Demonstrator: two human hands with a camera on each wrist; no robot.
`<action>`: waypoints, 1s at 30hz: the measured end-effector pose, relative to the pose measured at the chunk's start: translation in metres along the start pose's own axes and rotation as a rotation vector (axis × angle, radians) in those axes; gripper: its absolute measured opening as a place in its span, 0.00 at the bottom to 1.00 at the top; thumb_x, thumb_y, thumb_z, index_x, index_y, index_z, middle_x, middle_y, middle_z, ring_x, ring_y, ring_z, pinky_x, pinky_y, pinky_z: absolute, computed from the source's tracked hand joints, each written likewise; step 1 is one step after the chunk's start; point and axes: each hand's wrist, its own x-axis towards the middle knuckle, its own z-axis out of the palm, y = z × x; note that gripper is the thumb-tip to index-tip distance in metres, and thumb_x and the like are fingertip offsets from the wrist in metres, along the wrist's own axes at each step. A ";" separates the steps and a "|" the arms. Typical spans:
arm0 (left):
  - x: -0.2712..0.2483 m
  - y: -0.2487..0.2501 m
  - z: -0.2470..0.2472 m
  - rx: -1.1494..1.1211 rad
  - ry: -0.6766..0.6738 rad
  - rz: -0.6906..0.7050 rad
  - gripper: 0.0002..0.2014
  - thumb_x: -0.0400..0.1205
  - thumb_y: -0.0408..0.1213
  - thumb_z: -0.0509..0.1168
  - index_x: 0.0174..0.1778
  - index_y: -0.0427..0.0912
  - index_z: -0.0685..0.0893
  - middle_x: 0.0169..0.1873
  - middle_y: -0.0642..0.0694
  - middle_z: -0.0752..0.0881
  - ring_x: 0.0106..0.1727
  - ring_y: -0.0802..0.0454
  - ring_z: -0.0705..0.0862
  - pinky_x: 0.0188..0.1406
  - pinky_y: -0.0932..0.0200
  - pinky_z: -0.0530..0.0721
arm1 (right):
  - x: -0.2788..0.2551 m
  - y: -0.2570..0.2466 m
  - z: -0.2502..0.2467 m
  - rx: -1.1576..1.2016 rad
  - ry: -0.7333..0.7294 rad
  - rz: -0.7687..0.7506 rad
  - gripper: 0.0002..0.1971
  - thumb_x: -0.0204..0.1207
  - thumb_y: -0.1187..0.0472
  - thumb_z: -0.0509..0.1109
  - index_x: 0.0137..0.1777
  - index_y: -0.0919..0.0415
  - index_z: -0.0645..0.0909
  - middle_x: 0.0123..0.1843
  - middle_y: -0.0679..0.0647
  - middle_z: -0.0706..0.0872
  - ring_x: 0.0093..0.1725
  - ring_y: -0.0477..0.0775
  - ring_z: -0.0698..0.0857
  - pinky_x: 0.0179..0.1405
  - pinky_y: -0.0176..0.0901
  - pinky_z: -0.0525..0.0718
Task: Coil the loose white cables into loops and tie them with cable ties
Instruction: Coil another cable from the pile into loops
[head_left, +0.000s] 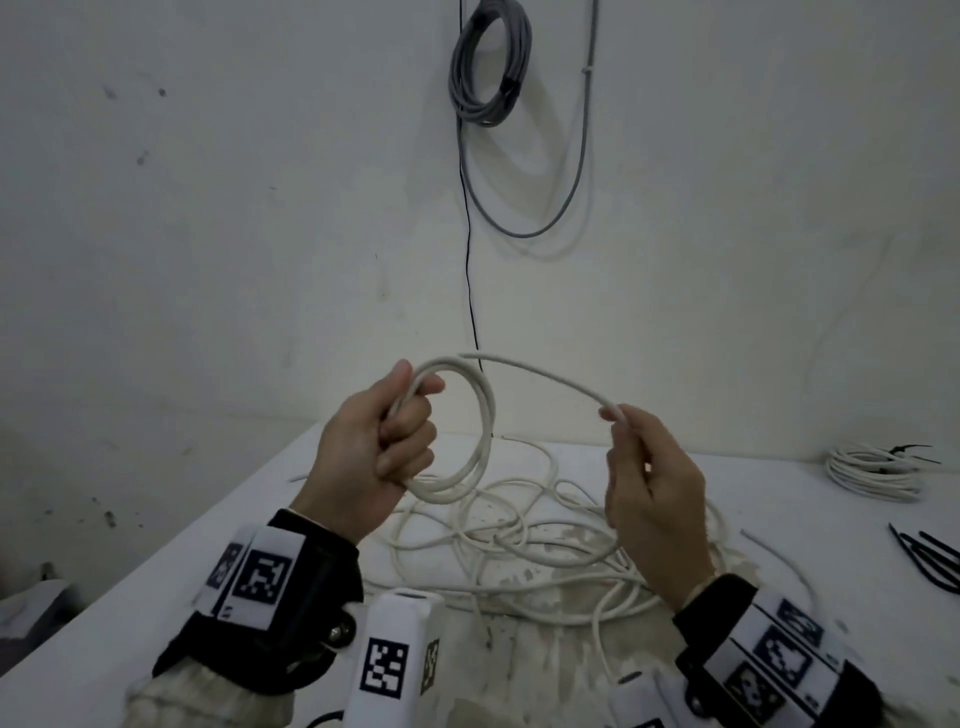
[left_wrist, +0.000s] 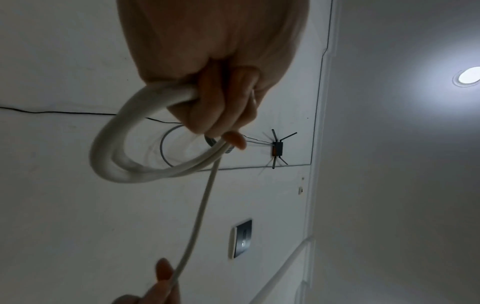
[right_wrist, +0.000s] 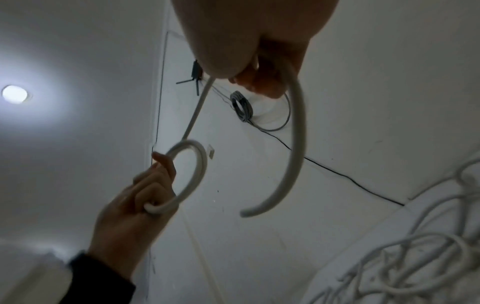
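Note:
My left hand (head_left: 387, 441) grips a small coil of white cable (head_left: 480, 441) held up above the table; the left wrist view shows the same coil (left_wrist: 116, 148) under my curled fingers (left_wrist: 221, 115). From the coil a strand (head_left: 550, 376) arcs right to my right hand (head_left: 631, 457), which pinches it between thumb and fingers. In the right wrist view the cable (right_wrist: 296, 144) curves down from that hand, and the left hand's coil (right_wrist: 197, 170) shows lower left. Beneath both hands, the loose white cable (head_left: 519, 535) lies tangled on the table.
A tied white coil (head_left: 872, 473) lies at the table's (head_left: 208, 545) far right, with black cable ties (head_left: 930, 558) nearer the right edge. A grey cable coil (head_left: 491, 62) hangs on the wall behind, with a thin black wire (head_left: 470, 260) running down.

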 end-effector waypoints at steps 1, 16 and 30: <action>-0.001 -0.002 -0.002 0.053 0.002 -0.015 0.16 0.77 0.45 0.56 0.35 0.37 0.82 0.12 0.56 0.61 0.09 0.64 0.58 0.08 0.70 0.54 | 0.003 -0.002 0.001 -0.014 0.080 -0.018 0.10 0.83 0.54 0.59 0.54 0.51 0.82 0.23 0.46 0.73 0.20 0.60 0.68 0.17 0.51 0.71; -0.001 0.006 -0.007 -0.424 -0.272 -0.082 0.23 0.90 0.39 0.44 0.66 0.23 0.73 0.38 0.38 0.84 0.29 0.55 0.69 0.35 0.58 0.67 | -0.032 0.008 0.002 0.138 -0.481 0.200 0.23 0.85 0.63 0.56 0.71 0.34 0.71 0.26 0.44 0.72 0.28 0.40 0.69 0.30 0.28 0.70; 0.003 0.009 -0.012 -0.207 -0.287 -0.114 0.26 0.56 0.44 0.84 0.46 0.32 0.90 0.18 0.56 0.71 0.14 0.61 0.55 0.08 0.72 0.62 | -0.031 0.013 0.000 0.126 -0.027 0.033 0.18 0.78 0.55 0.60 0.65 0.35 0.78 0.24 0.46 0.72 0.23 0.42 0.67 0.22 0.35 0.70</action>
